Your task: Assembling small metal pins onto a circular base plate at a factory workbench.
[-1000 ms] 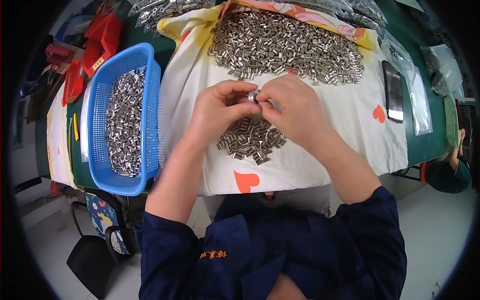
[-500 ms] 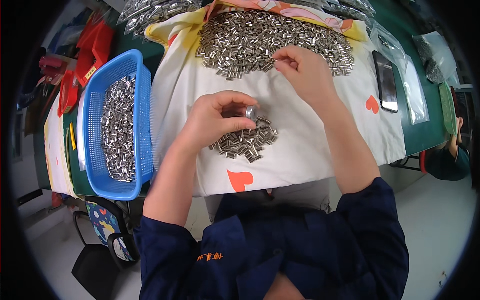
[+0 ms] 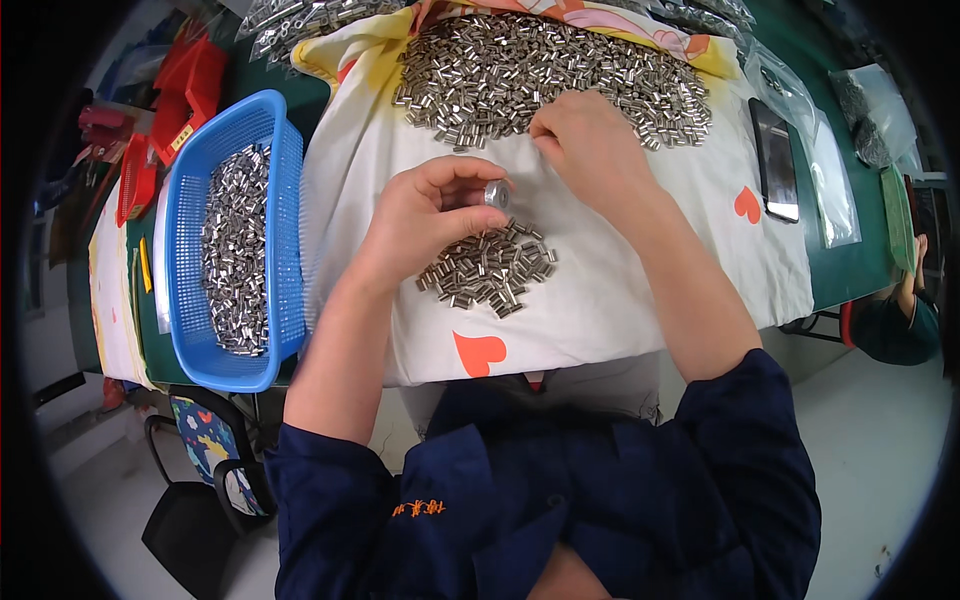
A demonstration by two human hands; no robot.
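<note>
My left hand [image 3: 425,220] holds a small round silver metal part [image 3: 497,193] between thumb and fingers, just above a small heap of short metal cylinders [image 3: 488,268] on the white cloth [image 3: 600,300]. My right hand [image 3: 590,150] reaches out to the near edge of the large pile of the same metal cylinders [image 3: 540,65] at the far side of the cloth, fingers bent down on the pieces. Whether it has picked one up is hidden by the fingers.
A blue plastic basket [image 3: 190,300] at the left holds many metal cylinders. Red boxes [image 3: 185,85] lie beyond it. A dark phone [image 3: 775,160] and clear bags [image 3: 835,190] lie on the right. Another person's arm [image 3: 905,290] shows at the far right edge.
My hands were together over the small heap a second ago. My right hand has since moved away to the large far pile, while the left stays holding the round part.
</note>
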